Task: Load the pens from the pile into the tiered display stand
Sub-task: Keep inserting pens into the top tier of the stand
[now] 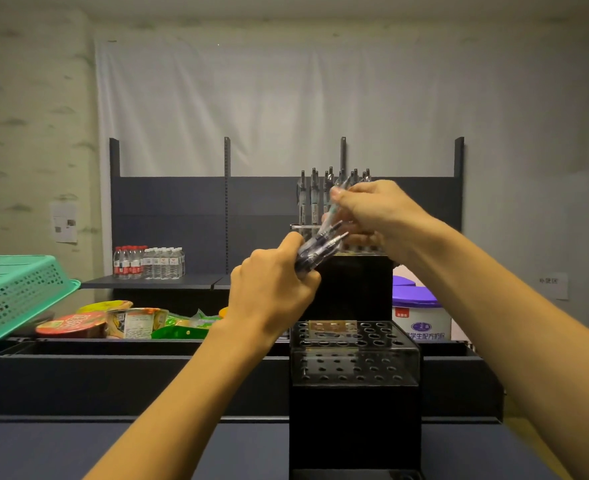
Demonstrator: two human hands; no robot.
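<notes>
Shelf unit [168,202], dark, spans the frame centre, white sheet [269,98] hung behind it.

Stand [353,358], black with clear drilled tiers, lower centre-right. Front tier holes hold no pens. Top tier, centre-right behind the hands, carries a row of upright pens [312,195].

Green basket [16,292] tilted at left edge. Purple-lidded tub [421,317] right of stand. Water bottles [147,263] on the left shelf. Snack packs [120,322] in the tray at lower left-centre.

Left hand [272,292], frame centre: fingers curled tight around a bundle [315,251] of pens, tips pointing up-right.

Right hand [372,213], just above and right of the bundle: thumb and fingers pinch one pen [333,211] by its upper part, lower end at the bundle. Motion blur; contact there unclear.
</notes>
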